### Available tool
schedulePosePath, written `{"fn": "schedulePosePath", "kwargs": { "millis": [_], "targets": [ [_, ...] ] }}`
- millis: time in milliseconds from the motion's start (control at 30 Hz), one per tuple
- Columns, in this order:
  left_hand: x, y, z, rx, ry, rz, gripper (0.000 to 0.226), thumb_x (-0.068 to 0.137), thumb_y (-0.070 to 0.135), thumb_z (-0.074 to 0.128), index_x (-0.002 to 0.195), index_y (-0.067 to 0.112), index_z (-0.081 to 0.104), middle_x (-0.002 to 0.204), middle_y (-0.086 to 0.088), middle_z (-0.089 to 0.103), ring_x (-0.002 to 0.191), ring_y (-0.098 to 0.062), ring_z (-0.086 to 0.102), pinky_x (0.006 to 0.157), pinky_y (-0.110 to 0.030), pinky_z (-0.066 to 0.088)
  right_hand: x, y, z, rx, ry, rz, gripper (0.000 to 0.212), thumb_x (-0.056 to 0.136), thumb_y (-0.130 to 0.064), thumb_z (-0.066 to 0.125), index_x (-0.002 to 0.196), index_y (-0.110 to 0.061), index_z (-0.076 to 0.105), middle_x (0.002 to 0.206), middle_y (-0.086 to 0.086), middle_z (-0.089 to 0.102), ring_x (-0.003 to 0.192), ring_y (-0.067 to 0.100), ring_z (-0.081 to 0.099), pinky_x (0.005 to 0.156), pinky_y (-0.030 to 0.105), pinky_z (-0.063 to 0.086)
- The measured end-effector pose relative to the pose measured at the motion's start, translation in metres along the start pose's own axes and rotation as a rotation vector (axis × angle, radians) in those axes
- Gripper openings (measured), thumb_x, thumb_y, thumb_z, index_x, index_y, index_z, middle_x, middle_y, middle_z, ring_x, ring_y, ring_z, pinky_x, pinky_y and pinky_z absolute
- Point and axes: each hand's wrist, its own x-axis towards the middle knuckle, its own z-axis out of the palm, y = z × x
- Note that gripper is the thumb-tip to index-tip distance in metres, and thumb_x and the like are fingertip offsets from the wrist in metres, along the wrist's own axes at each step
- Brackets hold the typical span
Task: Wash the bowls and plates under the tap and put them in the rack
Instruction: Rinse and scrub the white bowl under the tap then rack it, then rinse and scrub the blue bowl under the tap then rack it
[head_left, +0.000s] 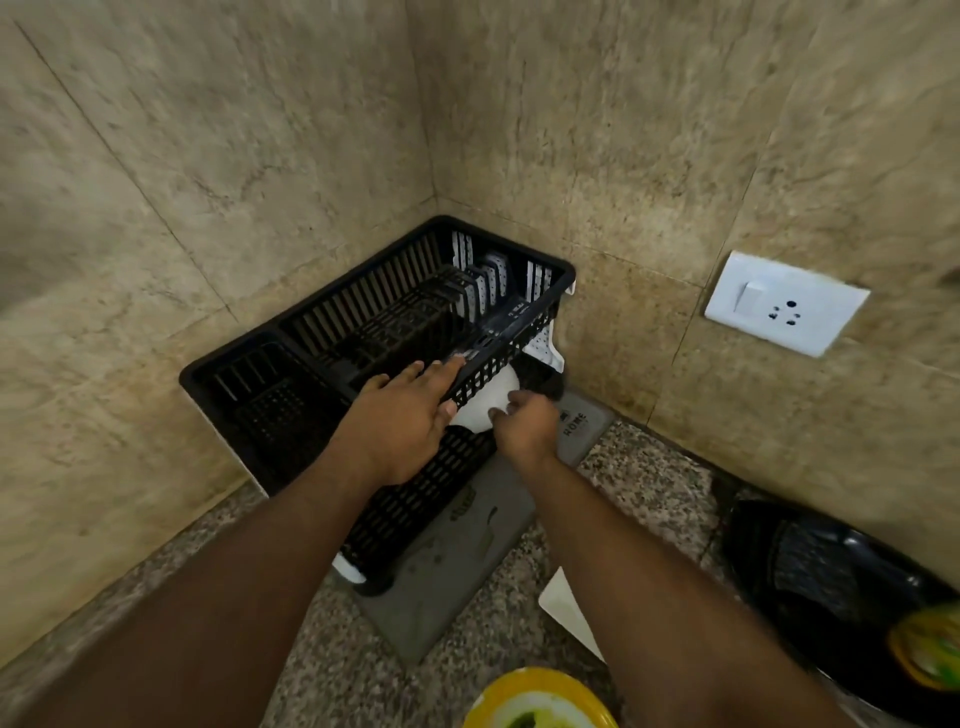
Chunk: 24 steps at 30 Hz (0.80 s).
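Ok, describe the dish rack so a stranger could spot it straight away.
Look into the corner where two beige walls meet the speckled counter. The rack sits there, left hand gripping its rim. Unlike the glossy black pan at right, it is a slatted plastic basket.

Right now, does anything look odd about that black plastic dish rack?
Yes. The black plastic dish rack tilts, its near rim held by the left hand, and a white rounded object pokes out beneath it where the right hand pinches it.
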Motion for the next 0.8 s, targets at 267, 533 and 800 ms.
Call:
{"fn": "schedulePosePath", "kwargs": {
  "millis": [267,533,800],
  "targets": [
    [-0.051,0.048,0.002,-0.056,0.167,0.022,0.058,0.108,0.034,0.046,0.159,0.008,0.036,0.170,-0.016,0.022,0.157,-0.033,0.020,0.127,-0.050,0.022,-0.119,0.020,-0.087,0.091,-0.075,-0.079,0.038,0.091,-0.026,0.077,0.124,-0.007,0.072,0.117,0.008,0.075,0.107,0.022,0.070,0.088,0.022,0.049],
    [-0.167,0.168,0.083,-0.335,-0.015,0.022,0.064,0.097,0.047,0.042,0.139,0.002,0.062,0.149,-0.023,0.055,0.141,-0.036,0.049,0.119,-0.036,0.031,-0.256,0.091,-0.171,-0.014,-0.088,-0.008,0.022,0.085,-0.016,0.079,0.105,-0.007,0.078,0.100,0.010,0.078,0.091,0.019,0.072,0.085,0.024,0.053],
    [-0.227,0.275,0.136,-0.538,-0.259,0.040,0.063,0.098,0.053,0.048,0.138,0.007,0.061,0.137,-0.022,0.064,0.127,-0.038,0.060,0.102,-0.043,0.049,-0.346,0.170,-0.245,-0.265,0.205,0.182,0.036,0.087,-0.016,0.066,0.122,-0.011,0.072,0.117,0.013,0.073,0.106,0.033,0.068,0.091,0.038,0.054]
  ]
}}
